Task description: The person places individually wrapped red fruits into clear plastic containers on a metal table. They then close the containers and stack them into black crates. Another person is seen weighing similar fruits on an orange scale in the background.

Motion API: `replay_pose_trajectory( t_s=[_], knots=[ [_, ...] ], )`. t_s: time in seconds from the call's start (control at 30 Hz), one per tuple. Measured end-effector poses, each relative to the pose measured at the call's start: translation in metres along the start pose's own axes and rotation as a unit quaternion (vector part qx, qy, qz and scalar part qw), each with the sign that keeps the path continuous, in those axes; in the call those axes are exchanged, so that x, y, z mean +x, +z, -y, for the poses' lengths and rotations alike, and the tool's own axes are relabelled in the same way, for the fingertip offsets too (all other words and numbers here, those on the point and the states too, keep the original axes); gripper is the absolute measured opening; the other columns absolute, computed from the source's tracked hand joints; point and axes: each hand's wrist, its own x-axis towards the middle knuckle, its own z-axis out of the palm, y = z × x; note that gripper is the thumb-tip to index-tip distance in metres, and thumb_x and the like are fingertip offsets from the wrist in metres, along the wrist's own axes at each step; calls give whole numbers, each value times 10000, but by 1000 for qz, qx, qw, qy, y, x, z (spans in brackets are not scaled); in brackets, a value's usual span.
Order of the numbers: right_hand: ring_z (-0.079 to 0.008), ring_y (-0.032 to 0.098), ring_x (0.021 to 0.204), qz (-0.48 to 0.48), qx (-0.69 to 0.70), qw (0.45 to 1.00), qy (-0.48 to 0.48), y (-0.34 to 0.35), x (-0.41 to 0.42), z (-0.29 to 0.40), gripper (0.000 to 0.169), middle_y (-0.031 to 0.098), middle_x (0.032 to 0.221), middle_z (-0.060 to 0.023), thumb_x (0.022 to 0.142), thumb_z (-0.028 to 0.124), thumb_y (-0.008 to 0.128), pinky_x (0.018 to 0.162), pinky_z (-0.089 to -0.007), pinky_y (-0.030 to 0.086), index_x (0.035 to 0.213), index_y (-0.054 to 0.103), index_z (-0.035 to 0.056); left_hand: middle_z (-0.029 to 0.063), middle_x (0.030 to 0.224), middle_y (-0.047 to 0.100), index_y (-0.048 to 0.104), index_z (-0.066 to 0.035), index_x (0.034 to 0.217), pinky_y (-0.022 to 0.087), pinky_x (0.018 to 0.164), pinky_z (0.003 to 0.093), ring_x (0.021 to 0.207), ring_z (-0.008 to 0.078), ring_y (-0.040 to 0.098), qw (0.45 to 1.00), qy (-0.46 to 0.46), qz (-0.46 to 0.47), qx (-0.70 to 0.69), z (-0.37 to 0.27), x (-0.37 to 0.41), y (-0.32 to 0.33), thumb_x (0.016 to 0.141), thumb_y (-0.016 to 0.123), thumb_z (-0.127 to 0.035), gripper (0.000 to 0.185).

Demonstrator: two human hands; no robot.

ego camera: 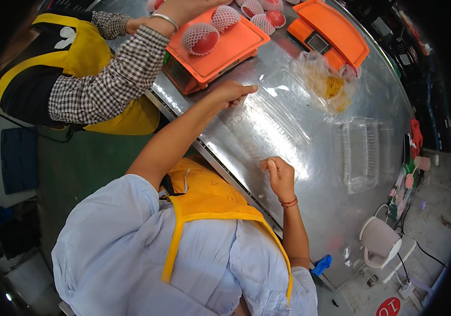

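On the steel table lies a clear plastic tray (274,122), hard to tell from the glare. My left hand (235,94) grips its far-left end, thumb stretched out. At the near-right end, my right hand (280,175), with a red cord at the wrist, is closed on the edge of the clear plastic. Whether the two hands hold the tray itself or a lid on it, I cannot tell. To the right stands another clear plastic container (361,154). Beyond the tray lies a clear bag (322,81) with yellow rubber bands in it.
At the upper left a co-worker's checked sleeve (111,85) reaches over an orange scale (225,49) bearing net-wrapped red fruit (201,38). A second orange scale (332,31) stands behind the bag. A pink kettle (379,239) and a blue object (321,265) are at the lower right.
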Motion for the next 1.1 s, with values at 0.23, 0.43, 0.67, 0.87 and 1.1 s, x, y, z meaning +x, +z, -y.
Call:
replay_pose_trajectory(
  t_s=[0.23, 0.43, 0.67, 0.87, 1.1],
  knots=[
    [-290, 575, 725, 14, -176, 980, -90, 27, 5, 16, 149, 596, 825, -111, 748, 135, 604, 609, -346, 463, 867, 604, 44, 21, 647, 526, 576, -15, 819, 384, 500, 250, 565, 102, 469, 969, 166, -91, 156, 55, -12, -17, 746, 672, -287, 298],
    [-314, 563, 828, 69, -136, 984, -96, 58, 12, 9, 282, 584, 909, -158, 721, 165, 633, 709, -341, 462, 952, 579, 13, 133, 853, 587, 568, 3, 987, 455, 665, 300, 749, 228, 573, 912, 228, -218, 263, 96, -55, -27, 709, 669, -266, 400],
    [-147, 600, 812, -7, 43, 999, -12, -4, 110, 32, 238, 622, 869, -76, 875, 144, 490, 659, -231, 452, 1019, 559, -32, 64, 870, 588, 564, -8, 1007, 451, 679, 258, 781, 124, 558, 948, 271, -133, 102, 3, -169, -56, 776, 597, -145, 270],
    [-163, 598, 792, -26, 37, 993, -110, 9, 224, 101, 259, 602, 898, -114, 831, 139, 551, 663, -256, 468, 1015, 543, -43, 100, 903, 605, 564, 36, 985, 451, 720, 243, 816, 129, 572, 796, 517, -294, 109, -153, -186, -113, 776, 572, -88, 243],
    [-269, 564, 883, -81, -116, 974, -178, 68, 221, 94, 448, 541, 1030, -190, 741, 210, 641, 731, -323, 465, 1092, 501, -30, 60, 909, 577, 572, 8, 930, 442, 724, 246, 811, 120, 547, 897, 408, -7, 172, -56, -201, -59, 784, 550, -58, 162]
  ],
)
